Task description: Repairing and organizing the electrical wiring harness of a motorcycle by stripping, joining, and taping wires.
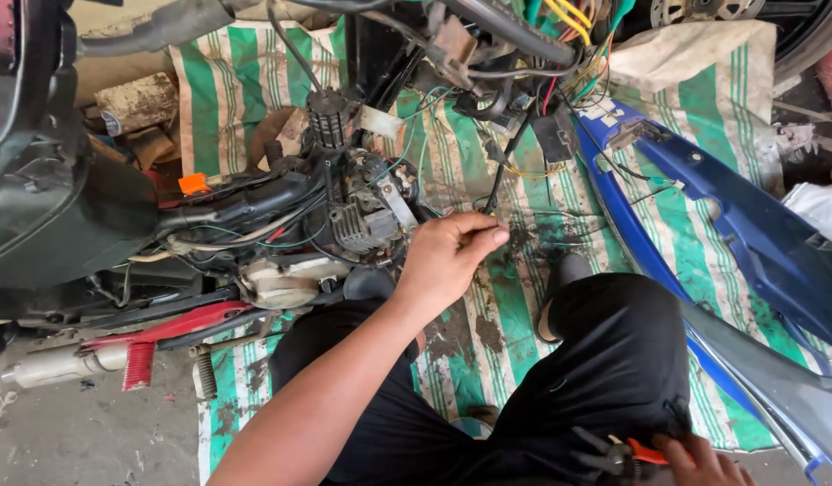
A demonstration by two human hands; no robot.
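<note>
Black cable pinched in one left hand; right hand grips one orange-handled pliers.

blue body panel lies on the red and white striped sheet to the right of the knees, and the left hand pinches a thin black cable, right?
Not quite: the head view shows the sheet striped green and white, not red. The blue body panel does lie there, and the left hand does pinch the thin black cable.
</note>
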